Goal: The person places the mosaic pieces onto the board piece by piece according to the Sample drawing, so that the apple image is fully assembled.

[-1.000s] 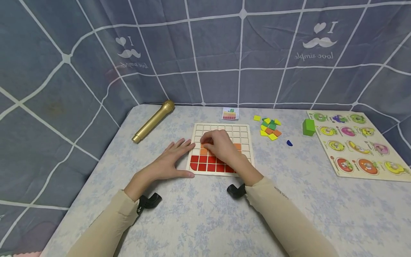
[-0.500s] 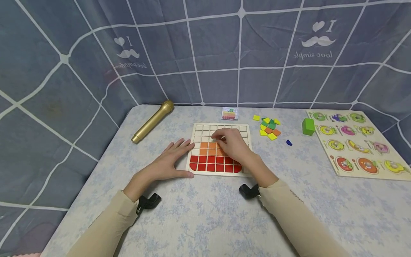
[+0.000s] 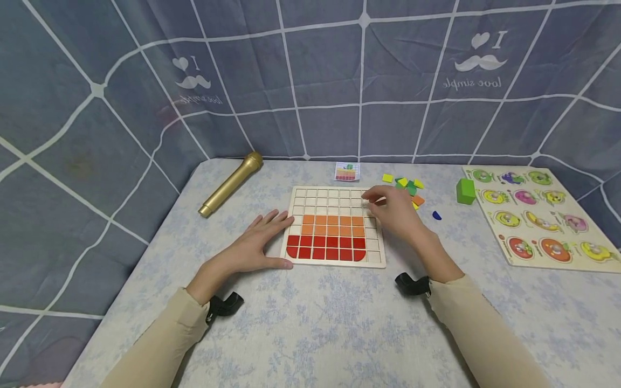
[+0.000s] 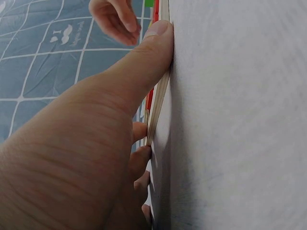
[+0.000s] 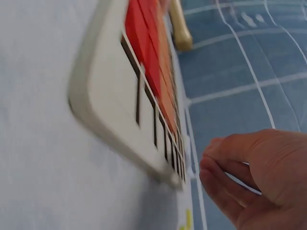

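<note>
A wooden grid board (image 3: 342,202) lies flat on the table, with two rows of red tiles (image 3: 325,247) at its near side and two rows of orange tiles (image 3: 332,225) behind them. My left hand (image 3: 252,245) rests at the board's left edge, fingers spread; in the left wrist view its thumb (image 4: 153,40) touches the board's rim. Over the board's right edge hovers my right hand (image 3: 395,213), fingers loosely bent, nothing visible between them. Just beyond it lies a pile of yellow, green and orange tiles (image 3: 411,188), partly hidden by this hand.
Behind the board is a small pattern card (image 3: 347,171). A gold microphone (image 3: 230,185) lies at the back left. To the right are a dark blue half-round piece (image 3: 437,215), a green block (image 3: 466,192) and a fruit puzzle board (image 3: 538,215). A grey-blue curtain (image 3: 330,81) hangs behind the table.
My right hand has moved right, from above the orange tiles to the board's right edge, uncovering both full orange rows. The left hand has stayed in place.
</note>
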`<state>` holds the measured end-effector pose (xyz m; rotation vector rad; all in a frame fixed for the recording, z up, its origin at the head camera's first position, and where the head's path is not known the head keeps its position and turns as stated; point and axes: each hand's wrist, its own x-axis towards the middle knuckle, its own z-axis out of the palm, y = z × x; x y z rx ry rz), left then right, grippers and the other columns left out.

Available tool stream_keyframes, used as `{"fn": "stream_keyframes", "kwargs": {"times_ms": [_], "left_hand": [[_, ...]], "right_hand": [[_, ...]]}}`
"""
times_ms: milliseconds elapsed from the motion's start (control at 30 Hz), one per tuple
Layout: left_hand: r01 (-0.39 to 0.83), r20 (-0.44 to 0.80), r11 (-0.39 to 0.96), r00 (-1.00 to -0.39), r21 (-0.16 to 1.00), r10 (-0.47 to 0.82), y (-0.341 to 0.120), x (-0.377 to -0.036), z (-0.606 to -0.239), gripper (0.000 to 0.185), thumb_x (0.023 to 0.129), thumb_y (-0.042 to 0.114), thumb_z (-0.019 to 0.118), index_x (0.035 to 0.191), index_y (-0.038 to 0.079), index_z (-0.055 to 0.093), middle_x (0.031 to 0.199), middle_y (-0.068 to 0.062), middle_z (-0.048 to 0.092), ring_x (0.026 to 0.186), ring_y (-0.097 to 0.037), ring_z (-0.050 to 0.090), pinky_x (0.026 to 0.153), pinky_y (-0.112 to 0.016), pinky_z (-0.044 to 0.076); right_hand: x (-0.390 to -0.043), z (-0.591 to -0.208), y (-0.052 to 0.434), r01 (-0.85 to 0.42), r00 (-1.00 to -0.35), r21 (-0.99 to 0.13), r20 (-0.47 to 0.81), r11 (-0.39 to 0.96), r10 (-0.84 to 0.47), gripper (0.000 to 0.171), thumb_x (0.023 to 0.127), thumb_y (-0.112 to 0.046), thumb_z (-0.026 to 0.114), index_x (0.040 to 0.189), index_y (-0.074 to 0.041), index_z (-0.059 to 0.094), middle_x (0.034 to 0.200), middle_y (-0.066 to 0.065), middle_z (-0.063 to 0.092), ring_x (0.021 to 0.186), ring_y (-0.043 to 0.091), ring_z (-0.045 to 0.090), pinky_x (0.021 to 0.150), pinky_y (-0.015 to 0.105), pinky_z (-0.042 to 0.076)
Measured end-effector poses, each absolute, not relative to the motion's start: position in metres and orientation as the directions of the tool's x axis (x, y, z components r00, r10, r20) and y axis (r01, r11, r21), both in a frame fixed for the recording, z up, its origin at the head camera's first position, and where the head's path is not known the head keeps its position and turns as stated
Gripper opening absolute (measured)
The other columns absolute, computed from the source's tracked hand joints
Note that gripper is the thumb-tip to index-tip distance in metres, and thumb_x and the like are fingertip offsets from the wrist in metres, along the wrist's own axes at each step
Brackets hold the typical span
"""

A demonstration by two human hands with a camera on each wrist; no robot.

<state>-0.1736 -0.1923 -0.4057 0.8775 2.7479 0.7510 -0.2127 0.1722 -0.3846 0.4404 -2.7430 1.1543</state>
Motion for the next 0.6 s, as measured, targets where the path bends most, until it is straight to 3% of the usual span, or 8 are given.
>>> {"fn": "stream_keyframes", "kwargs": {"times_ms": [333, 600], "left_hand": [[0.507, 0.006, 0.7, -0.812, 0.504, 0.583, -0.193, -0.175, -0.405, 0.108, 0.083, 0.051, 0.088, 0.167, 0.015, 0.032, 0.176, -0.012, 0.023, 0.164, -0.038, 0.01, 0.133, -0.06, 0.004], [0.501, -0.001, 0.701, -0.813, 0.507, 0.582, -0.192, -0.172, -0.402, 0.108, 0.083, 0.05, 0.088, 0.167, 0.014, 0.032, 0.175, -0.012, 0.023, 0.164, -0.038, 0.01, 0.133, -0.059, 0.004]], "right_hand": [[-0.218, -0.38, 0.214, -0.307, -0.932, -0.654, 0.354, 0.691, -0.079, 0.022, 0.095, 0.005, 0.066, 0.114, 0.005, 0.077, 0.109, 0.026, 0.076, 0.099, 0.042, 0.076, 0.09, 0.054, 0.063], [-0.212, -0.382, 0.244, -0.122, -0.954, -0.672, 0.282, 0.731, 0.101, 0.026, 0.098, 0.0, 0.066, 0.121, 0.008, 0.073, 0.117, 0.031, 0.072, 0.105, 0.047, 0.072, 0.089, 0.055, 0.06]]}}
